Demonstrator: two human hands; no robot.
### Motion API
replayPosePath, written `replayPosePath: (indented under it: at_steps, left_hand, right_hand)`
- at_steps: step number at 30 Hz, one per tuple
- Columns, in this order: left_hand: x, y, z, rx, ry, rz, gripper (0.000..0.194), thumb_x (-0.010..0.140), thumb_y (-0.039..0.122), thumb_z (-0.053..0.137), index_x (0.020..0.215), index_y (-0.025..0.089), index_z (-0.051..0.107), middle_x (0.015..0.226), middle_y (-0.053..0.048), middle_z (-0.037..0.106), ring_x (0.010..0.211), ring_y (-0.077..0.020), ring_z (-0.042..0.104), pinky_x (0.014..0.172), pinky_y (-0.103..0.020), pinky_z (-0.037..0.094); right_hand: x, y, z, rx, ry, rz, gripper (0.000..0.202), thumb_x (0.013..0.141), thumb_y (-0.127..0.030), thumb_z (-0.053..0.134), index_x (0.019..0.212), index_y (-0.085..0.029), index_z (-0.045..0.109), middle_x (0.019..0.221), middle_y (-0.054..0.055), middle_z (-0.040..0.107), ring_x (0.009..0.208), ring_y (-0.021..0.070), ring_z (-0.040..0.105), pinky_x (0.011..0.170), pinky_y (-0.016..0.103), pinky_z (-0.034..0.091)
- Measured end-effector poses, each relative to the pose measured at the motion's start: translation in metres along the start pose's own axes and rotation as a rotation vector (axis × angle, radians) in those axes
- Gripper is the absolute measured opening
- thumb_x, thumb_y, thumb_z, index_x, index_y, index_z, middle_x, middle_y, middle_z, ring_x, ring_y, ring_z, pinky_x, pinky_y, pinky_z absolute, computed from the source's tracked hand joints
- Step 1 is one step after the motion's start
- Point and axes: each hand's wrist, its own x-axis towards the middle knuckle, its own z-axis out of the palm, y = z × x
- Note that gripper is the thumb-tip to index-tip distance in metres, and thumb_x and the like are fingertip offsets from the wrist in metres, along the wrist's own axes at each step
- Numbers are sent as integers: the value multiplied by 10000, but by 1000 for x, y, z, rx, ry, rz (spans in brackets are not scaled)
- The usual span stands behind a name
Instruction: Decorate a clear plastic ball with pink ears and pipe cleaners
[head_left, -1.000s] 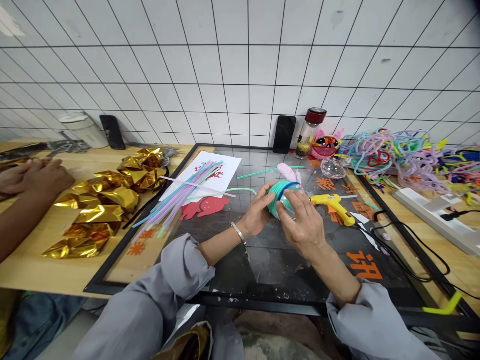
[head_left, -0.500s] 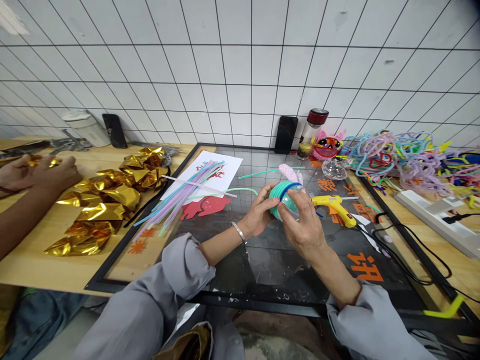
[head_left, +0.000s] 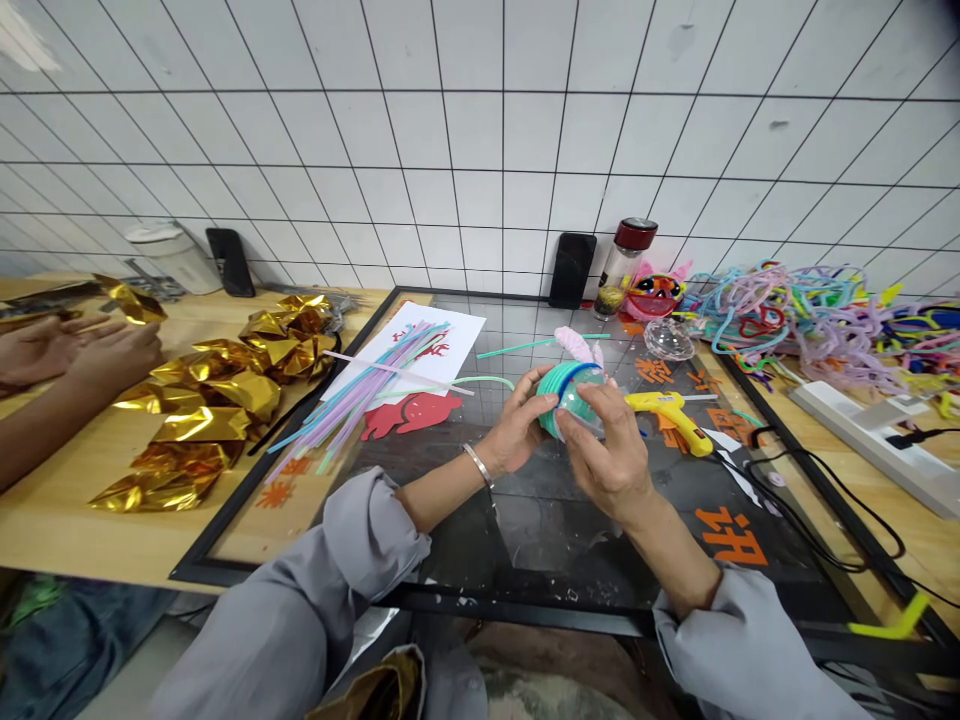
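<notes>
A clear plastic ball (head_left: 575, 402), partly wrapped in green and blue pipe cleaners, is held between my hands above the dark board. My left hand (head_left: 521, 420) grips its wrapped left side, thumb across the green rows. At the right, my right hand (head_left: 609, 440) has its fingers on the bare clear part near the blue strand (head_left: 576, 378). Whether those fingers also pinch a strand, I cannot tell. Pink fuzzy pieces (head_left: 574, 343) show just behind the ball. A yellow glue gun (head_left: 675, 412) lies to the right of my right hand.
Pipe cleaners (head_left: 367, 375) lie on white paper (head_left: 457, 325) beside a red cutout (head_left: 412, 415). Gold foil (head_left: 217, 390) and a co-worker's hands (head_left: 112, 355) are at left. At right are a clear dome (head_left: 670, 340), tangled pipe cleaners (head_left: 810, 310), a power strip (head_left: 877, 440) and a black cable (head_left: 825, 550).
My right fingers have shifted slightly on the ball, and more of its clear part shows. The co-worker's hands have moved, with a piece of gold foil now raised above them.
</notes>
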Motion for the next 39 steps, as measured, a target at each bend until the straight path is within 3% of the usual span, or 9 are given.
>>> replayPosePath:
  at_steps: [4,8,12,17,21,24,28,35,39]
  left_hand:
    - [2,2,-2,-6,13,6,523,671,348,814,1135,276,583,1019,5,614,803,-149,569,673,-268,493]
    - [4,2,-5,-18,-1,26,527,673,341,817,1138,264,581,1063,-15,615,852,-171,587,699,-292,524]
    - [6,4,-10,-15,-38,29,553,663,335,822,1155,258,583,1146,-37,622,985,-222,602,774,-339,539]
    - [9,7,-21,-3,-50,36,594,655,355,832,1184,264,577,1226,-45,606,1060,-235,596,829,-352,530]
    - [11,6,-31,40,-80,30,643,656,387,843,1227,285,566,1307,-44,576,1084,-242,589,834,-346,527]
    - [11,5,-33,41,-112,20,657,656,374,860,1236,285,565,1313,-47,581,1084,-239,598,839,-338,526]
    - [10,5,-31,53,-153,4,655,673,368,869,1248,278,569,1285,-53,605,1060,-226,620,860,-336,519]
    - [11,7,-30,54,-167,13,597,765,483,787,1280,275,567,1311,-60,599,1101,-239,601,876,-357,514]
    - [13,6,-29,71,-178,45,601,780,513,763,1294,270,567,1317,-65,602,1119,-243,595,899,-363,510]
  right_hand:
    - [2,0,-4,7,53,41,270,850,-33,606,1062,-194,652,1193,130,643,1163,269,614,1027,536,513]
    - [3,5,-9,73,157,295,81,875,-152,661,839,-216,627,892,51,679,882,204,661,848,384,549]
    - [-1,16,-13,134,208,525,168,907,-258,644,758,-219,577,703,-10,618,684,155,599,667,296,483]
    - [-8,25,-12,284,177,904,423,956,-495,508,645,-210,544,607,-19,543,596,142,504,622,298,421]
    - [-7,28,-8,662,113,1170,390,810,-605,659,798,-218,614,781,9,634,771,175,588,742,323,480]
    - [-1,25,-8,978,-28,1355,644,623,-598,821,1125,-252,616,1132,73,683,1039,248,632,866,379,518]
    - [8,19,-10,1210,-180,1381,709,571,-537,876,1170,-255,621,1265,83,673,1207,306,593,998,431,493]
    - [7,17,-6,1250,-76,1460,670,529,-419,916,1114,-249,638,1268,58,682,1185,278,614,974,375,511]
    - [3,19,-4,1305,-59,1463,579,567,-383,906,1078,-242,673,1131,34,724,1042,229,661,890,337,543]
